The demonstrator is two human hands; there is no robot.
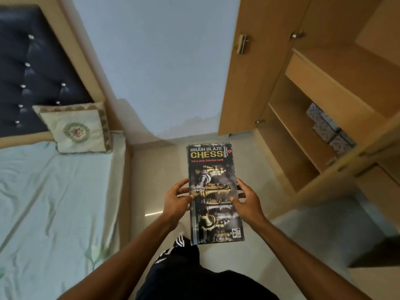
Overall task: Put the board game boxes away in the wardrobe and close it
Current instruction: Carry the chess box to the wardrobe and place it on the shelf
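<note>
Both hands hold a Brain Blaze chess box (213,191) flat in front of the person, above the pale tiled floor (155,174), its title end pointing away. The left hand (176,201) grips the box's left long edge, thumb on the lid and fingers curled under. The right hand (245,200) grips the right long edge the same way. To the right stands the wooden wardrobe (320,87) with its door (255,68) swung open, and patterned boxes (331,127) sit on a middle shelf. On the left is a bed (54,202) with a cushion (74,128) against a dark tufted headboard (32,72).
</note>
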